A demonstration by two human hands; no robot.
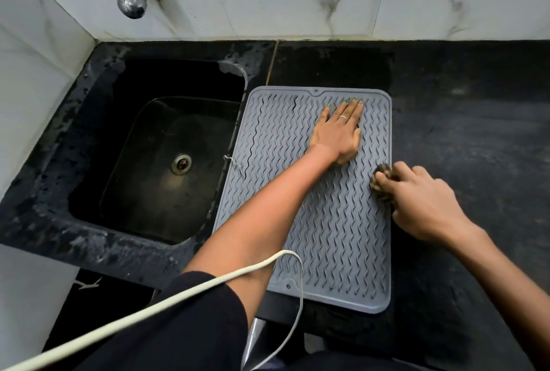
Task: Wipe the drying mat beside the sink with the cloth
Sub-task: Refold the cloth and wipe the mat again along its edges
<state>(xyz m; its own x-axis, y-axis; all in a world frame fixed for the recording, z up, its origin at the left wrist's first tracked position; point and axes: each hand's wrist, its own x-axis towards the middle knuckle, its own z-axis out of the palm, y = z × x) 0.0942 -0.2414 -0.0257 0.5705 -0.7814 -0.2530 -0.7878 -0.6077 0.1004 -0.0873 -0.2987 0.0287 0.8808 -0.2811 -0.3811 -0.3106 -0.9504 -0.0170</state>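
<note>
A grey ribbed drying mat lies on the black counter just right of the sink. My left hand rests flat on the mat's far right part, fingers spread, palm down, holding nothing. My right hand sits at the mat's right edge, fingers closed around a dark bunched cloth. The cloth touches the mat near the middle of that edge and is mostly hidden by my fingers.
A black counter stretches right of the mat. The sink has a metal drain; a chrome tap juts from the marble wall above it. A white cable crosses my left sleeve and the mat's near edge.
</note>
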